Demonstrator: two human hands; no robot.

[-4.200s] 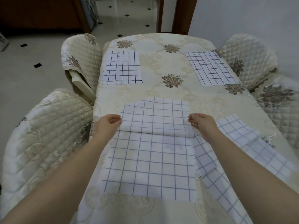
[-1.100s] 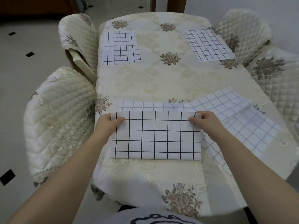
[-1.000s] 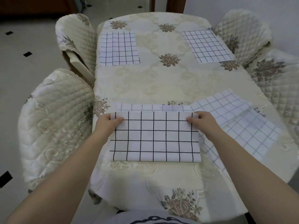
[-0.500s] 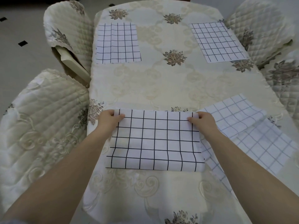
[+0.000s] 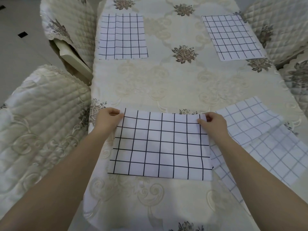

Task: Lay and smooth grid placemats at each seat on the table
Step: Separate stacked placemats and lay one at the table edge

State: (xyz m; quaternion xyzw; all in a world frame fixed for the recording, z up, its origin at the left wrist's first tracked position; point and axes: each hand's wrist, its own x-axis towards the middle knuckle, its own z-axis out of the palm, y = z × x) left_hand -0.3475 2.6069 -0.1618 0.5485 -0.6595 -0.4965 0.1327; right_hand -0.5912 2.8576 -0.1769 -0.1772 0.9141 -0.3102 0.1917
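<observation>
A white placemat with a black grid (image 5: 160,144) lies flat at the near end of the table (image 5: 166,84). My left hand (image 5: 106,118) pinches its far left corner and my right hand (image 5: 214,121) pinches its far right corner. To the right, a heap of paler grid placemats (image 5: 260,134) lies overlapped and askew, partly under the near mat and my right forearm. Two more grid placemats lie flat farther up: one at the far left seat (image 5: 122,36), one at the far right seat (image 5: 232,37).
A cream embroidered tablecloth with brown flower motifs covers the table. Quilted cream chairs stand close by at the near left (image 5: 38,120), far left (image 5: 70,22) and along the right side (image 5: 283,30). Tiled floor shows at the upper left.
The near mat went from folded double to spread flat with its dark grid up, and I drew it slightly away from the table's front edge. Both hands stay on its far corners.
</observation>
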